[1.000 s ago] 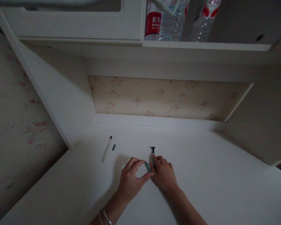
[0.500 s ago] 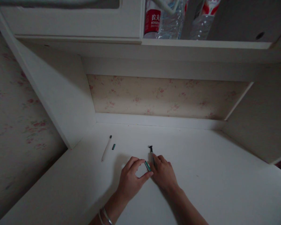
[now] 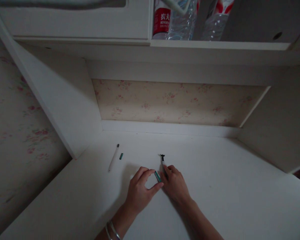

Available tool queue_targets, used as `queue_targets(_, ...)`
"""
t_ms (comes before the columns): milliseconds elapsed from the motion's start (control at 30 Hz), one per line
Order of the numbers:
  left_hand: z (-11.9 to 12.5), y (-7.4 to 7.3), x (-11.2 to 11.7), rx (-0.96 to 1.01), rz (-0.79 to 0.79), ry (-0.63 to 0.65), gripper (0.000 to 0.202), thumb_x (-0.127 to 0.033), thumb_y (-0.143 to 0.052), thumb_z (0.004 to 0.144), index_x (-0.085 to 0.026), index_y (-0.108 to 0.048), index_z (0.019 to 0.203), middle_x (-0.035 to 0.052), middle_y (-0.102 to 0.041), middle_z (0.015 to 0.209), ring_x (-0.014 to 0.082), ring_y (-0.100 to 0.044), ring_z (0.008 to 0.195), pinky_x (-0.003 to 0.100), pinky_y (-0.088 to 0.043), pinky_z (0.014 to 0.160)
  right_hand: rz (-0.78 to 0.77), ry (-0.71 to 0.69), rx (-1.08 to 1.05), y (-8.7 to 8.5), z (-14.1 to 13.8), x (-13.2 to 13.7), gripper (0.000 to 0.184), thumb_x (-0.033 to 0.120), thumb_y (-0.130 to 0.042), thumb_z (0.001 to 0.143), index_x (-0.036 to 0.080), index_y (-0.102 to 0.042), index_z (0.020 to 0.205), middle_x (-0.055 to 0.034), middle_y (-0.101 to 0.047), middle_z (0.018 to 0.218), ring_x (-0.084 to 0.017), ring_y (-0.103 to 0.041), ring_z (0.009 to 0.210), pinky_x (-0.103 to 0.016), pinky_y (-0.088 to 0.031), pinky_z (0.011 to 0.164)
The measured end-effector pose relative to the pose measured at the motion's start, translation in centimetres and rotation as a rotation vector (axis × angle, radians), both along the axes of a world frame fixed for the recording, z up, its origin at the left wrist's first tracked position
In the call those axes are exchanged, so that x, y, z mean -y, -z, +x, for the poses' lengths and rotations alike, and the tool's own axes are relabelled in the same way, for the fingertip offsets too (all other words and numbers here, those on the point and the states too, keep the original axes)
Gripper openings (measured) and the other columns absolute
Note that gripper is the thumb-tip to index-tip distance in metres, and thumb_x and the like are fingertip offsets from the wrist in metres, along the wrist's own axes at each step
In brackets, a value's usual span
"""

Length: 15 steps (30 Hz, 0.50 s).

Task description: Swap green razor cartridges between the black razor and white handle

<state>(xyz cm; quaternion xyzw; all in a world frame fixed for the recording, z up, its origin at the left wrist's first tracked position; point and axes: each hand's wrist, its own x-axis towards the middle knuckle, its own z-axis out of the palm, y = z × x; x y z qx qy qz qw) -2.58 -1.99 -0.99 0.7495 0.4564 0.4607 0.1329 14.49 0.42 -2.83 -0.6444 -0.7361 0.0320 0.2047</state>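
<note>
My left hand rests on the white desk and pinches a small green strip-shaped piece between thumb and forefinger. My right hand lies right beside it, fingers closed on a thin dark handle whose forked black tip points toward the back wall. The two hands touch at the fingertips. Bracelets show on my left wrist.
A white stick with a dark tip and a small green piece lie to the left on the desk. A white side panel stands at left. Water bottles sit on the shelf above.
The handle's black tip has shifted slightly under my right hand. Both hands stay in nearly the same place.
</note>
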Motion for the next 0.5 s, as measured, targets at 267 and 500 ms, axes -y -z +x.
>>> queue_targets(267,-0.02,0.14,0.00,-0.001,0.009,0.011,0.033,-0.039,-0.067,0.080,-0.022,-0.060,0.108,0.0062,-0.060,0.096,0.0190,-0.060,0.085,0.031,-0.054,0.076,-0.007,0.003,-0.007,-0.16,-0.04,0.04,0.027,0.025,-0.047,0.092,0.021,-0.060,0.115,-0.0073,-0.062,0.097,-0.020,-0.059,0.084,-0.026,-0.039,0.077)
queue_targets(500,0.06,0.36,-0.06,-0.003,0.029,0.003,0.033,-0.038,-0.067,0.080,-0.022,-0.060,0.108,0.0055,-0.060,0.096,0.0186,-0.060,0.087,0.032,-0.055,0.079,0.003,0.008,-0.014,-0.24,-0.13,0.02,0.028,0.029,-0.047,0.093,0.018,-0.060,0.116,-0.0084,-0.062,0.097,-0.022,-0.060,0.085,-0.027,-0.039,0.078)
